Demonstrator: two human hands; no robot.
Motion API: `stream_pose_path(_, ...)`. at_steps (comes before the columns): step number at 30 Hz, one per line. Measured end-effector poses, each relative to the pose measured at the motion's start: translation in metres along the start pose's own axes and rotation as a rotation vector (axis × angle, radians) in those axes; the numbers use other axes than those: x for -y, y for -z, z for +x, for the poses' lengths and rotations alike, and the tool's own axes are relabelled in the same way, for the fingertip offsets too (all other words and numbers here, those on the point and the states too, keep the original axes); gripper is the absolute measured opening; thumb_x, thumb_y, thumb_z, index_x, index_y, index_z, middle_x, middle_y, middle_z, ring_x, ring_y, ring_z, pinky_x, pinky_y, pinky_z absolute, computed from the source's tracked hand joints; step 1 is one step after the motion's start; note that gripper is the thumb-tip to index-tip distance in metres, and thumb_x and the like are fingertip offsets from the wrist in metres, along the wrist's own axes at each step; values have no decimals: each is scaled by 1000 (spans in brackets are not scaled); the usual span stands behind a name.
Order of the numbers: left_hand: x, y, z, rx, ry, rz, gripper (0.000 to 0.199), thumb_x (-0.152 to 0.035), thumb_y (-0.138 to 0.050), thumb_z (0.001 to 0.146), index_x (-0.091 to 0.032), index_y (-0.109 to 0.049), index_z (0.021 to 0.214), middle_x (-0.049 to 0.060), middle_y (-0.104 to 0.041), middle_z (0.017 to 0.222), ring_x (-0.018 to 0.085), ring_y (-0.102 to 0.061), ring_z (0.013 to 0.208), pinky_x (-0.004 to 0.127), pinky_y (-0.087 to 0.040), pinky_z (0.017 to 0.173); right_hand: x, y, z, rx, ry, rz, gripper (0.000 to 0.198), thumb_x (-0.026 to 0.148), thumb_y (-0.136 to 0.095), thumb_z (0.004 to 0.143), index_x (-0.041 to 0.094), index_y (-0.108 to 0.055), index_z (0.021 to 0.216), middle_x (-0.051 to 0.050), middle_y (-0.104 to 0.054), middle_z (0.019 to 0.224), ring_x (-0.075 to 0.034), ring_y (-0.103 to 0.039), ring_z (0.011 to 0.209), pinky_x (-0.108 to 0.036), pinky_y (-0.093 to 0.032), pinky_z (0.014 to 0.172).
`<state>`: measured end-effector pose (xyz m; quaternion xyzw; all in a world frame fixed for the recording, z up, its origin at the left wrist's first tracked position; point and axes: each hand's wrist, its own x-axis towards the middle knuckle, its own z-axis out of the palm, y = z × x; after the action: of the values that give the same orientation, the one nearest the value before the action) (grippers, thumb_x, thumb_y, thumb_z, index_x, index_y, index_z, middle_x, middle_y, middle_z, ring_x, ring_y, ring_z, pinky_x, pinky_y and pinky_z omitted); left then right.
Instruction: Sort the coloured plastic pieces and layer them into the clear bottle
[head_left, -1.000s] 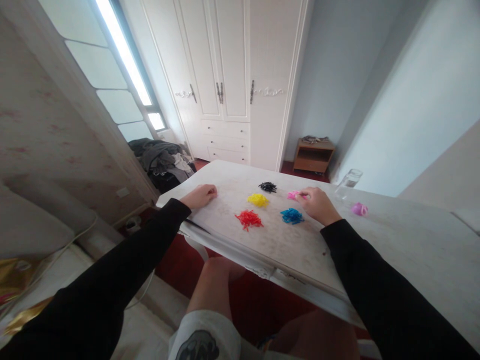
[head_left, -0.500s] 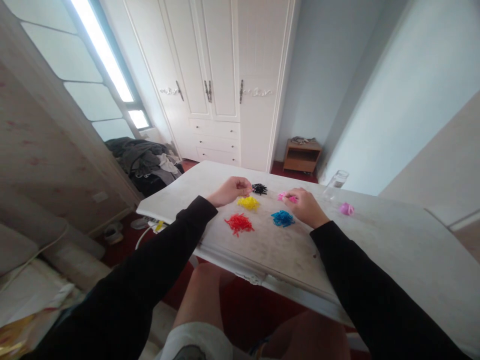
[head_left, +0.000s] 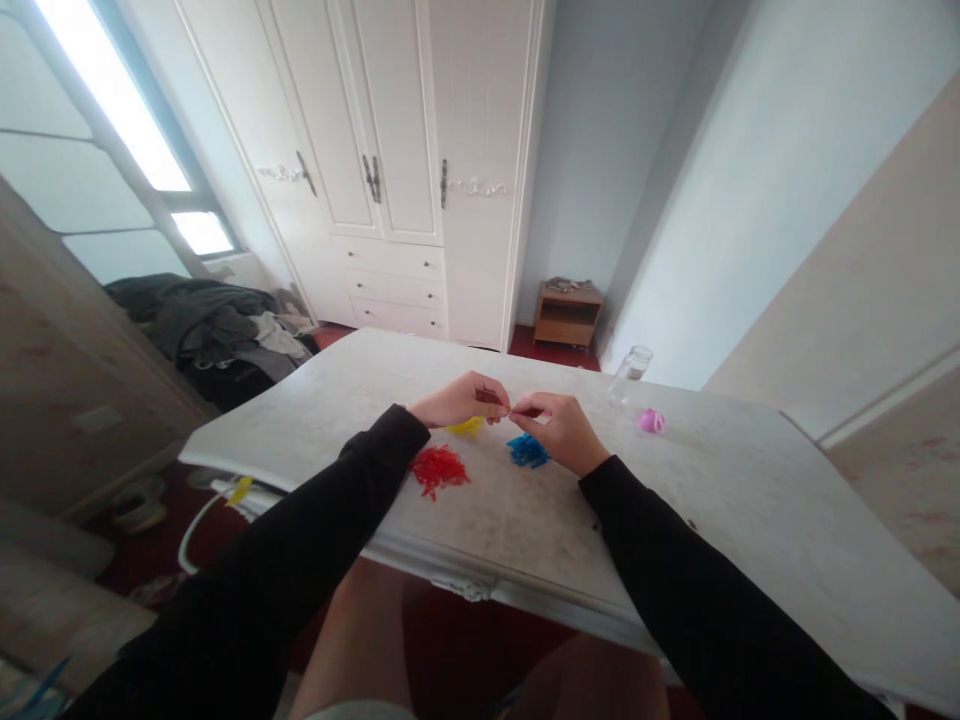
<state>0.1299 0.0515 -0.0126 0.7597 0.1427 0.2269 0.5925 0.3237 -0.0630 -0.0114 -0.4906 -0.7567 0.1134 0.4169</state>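
You had both hands together over the middle of the table (head_left: 337,385), the left hand (head_left: 459,402) and the right hand (head_left: 564,430) meeting at the fingertips. On each, thumb and fingers were pinched inward; I could not tell what, if anything, was gripped, since the spot between the tips was too small to read. Below your left wrist, toward the near edge, lay the red pile (head_left: 439,470) of short strips, loosely heaped on the bare tabletop. The yellow pile (head_left: 466,427) showed just past it, partly covered by your left hand. The blue pile (head_left: 527,451) sat just beside your right hand, on the side facing the near edge. Close to the far edge, to the right of your hands, stood a clear glass jar (head_left: 628,376), upright; the view was too faint to show whether it held anything. Just beside it, a little farther from that edge, rested a purple ball-shaped thing (head_left: 651,421). Beyond the far edge, a small wooden cabinet (head_left: 568,312) had an open compartment, its inside dark, with a crumpled cloth (head_left: 568,285) on top. The wardrobe (head_left: 484,120) behind had its doors and drawers closed.
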Motion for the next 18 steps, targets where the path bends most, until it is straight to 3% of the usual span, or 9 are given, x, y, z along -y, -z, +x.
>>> stream_pose_path(12, -2, 5, -11, -9, -51, -9, 32, -36, -89, 75, -11, -72, 83, 2, -70, 68, 11, -63, 62, 23, -51, 64, 10, -1, -1, -87, 35, -36, 14, 18, -67, 86, 20, -71, 74, -3, -74, 77, -18, -68, 73, -30, -50, 72)
stream_pose_path(18, -2, 9, -13, -64, -40, -34, 35, -38, -91, 71, -11, -69, 79, 3, -70, 66, 11, -63, 59, 23, -52, 61, -7, 14, 4, -243, -80, -90, 13, 24, -64, 82, 20, -66, 70, -3, -70, 72, -19, -65, 71, -32, -50, 72)
